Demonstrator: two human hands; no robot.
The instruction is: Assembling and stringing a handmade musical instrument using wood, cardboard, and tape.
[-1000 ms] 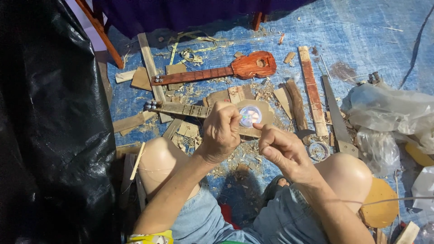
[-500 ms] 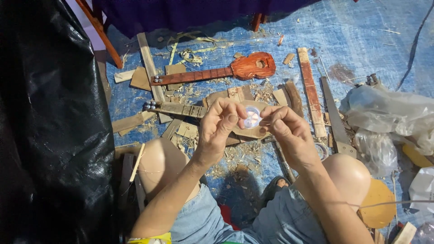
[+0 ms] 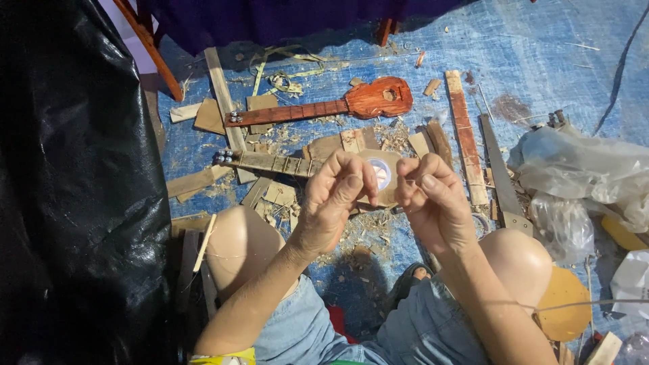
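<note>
Since the earlier frames, both hands have drawn together above the knees. Head view: left hand [image 3: 334, 203] and right hand [image 3: 433, 199] are raised side by side, fingers [image 3: 351, 182] pinched nearly closed; whether they grip anything cannot be told. Between and behind them shows a small round spool [image 3: 382, 172], pale with a bluish centre, its holder unclear. Beyond, on the blue tarp [image 3: 541, 61], lie a finished reddish-brown miniature guitar [image 3: 338, 105], an unfinished guitar neck [image 3: 270, 162], a handsaw [image 3: 500, 176] and wood scraps [image 3: 466, 135]. Clear plastic bags [image 3: 581, 169] sit at right, black plastic sheeting [image 3: 74, 189] at left.
</note>
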